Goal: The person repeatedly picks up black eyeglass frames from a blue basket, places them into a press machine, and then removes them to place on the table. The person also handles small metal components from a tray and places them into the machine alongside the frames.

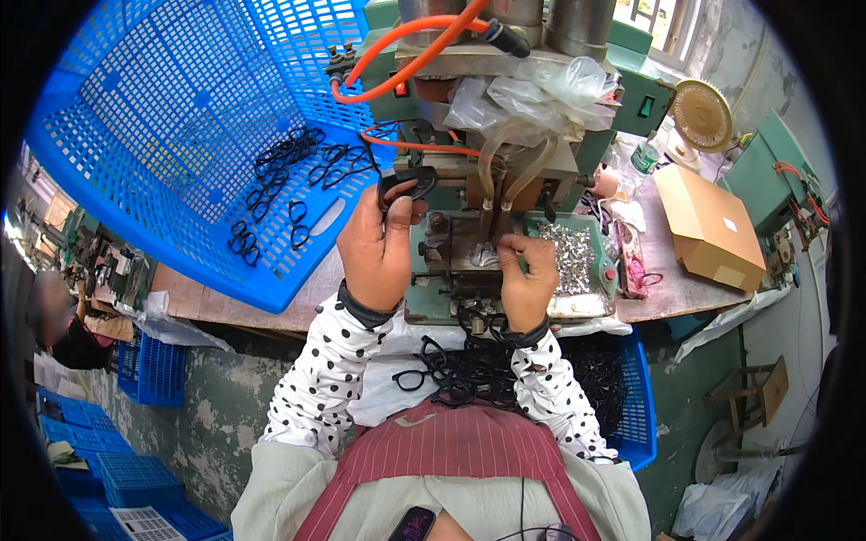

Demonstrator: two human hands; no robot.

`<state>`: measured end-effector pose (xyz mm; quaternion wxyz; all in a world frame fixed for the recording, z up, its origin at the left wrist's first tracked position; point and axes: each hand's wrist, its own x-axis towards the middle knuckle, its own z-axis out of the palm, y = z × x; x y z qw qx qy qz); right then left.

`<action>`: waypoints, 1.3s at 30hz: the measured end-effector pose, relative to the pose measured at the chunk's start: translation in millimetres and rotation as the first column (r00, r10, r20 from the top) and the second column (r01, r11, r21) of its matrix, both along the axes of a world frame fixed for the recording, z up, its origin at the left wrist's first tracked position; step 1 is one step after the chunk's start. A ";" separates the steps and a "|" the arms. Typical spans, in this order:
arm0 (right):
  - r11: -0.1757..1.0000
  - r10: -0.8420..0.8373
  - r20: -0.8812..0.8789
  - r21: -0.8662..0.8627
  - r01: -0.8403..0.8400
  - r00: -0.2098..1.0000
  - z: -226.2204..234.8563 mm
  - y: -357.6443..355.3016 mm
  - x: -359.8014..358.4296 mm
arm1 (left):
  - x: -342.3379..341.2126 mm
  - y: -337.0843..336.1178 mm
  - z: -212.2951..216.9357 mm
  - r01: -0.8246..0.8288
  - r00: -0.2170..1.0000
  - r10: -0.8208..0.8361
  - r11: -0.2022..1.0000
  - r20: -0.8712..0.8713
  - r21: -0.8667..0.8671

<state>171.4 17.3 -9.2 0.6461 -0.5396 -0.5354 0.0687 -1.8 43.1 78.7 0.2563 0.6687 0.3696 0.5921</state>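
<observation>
My left hand (pixel 377 243) is raised left of the green press machine (pixel 442 311), its thumb and fingers closed on a black eyeglass frame (pixel 417 184). At the metal fixture (pixel 481 256) under the press head, my right hand (pixel 529 281) has its thumb and index finger pinched together. Whatever lies between those fingertips is too small to make out. Just right of that hand, a tray of small silvery metal parts (pixel 570 257) sits on the machine's bed. Several black frames (pixel 442 365) lie on white cloth in my lap, below both forearms.
A big blue crate (pixel 135 212) with several black frames leans at the left. Below the table at right stands another blue crate (pixel 639 397) full of dark frames. An orange air hose (pixel 397 72) loops over the press. A cardboard box (pixel 713 230) and small fan (pixel 702 115) stand right.
</observation>
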 end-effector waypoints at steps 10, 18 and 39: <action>0.991 0.125 -0.434 0.006 -0.136 0.892 6.5 6.9 -19.6 | -1.1 0.6 0.9 0.020 1.000 -0.021 0.999 0.006 0.040; 0.971 0.232 -0.391 0.033 -0.238 0.891 -3.9 13.3 -0.4 | 10.0 -25.4 -48.8 0.471 0.856 -0.234 0.720 -0.460 0.509; 0.786 -0.271 0.715 -0.221 0.577 0.644 -76.6 8.1 120.8 | 27.4 -16.5 -77.5 0.629 0.721 -0.333 0.683 -0.607 0.371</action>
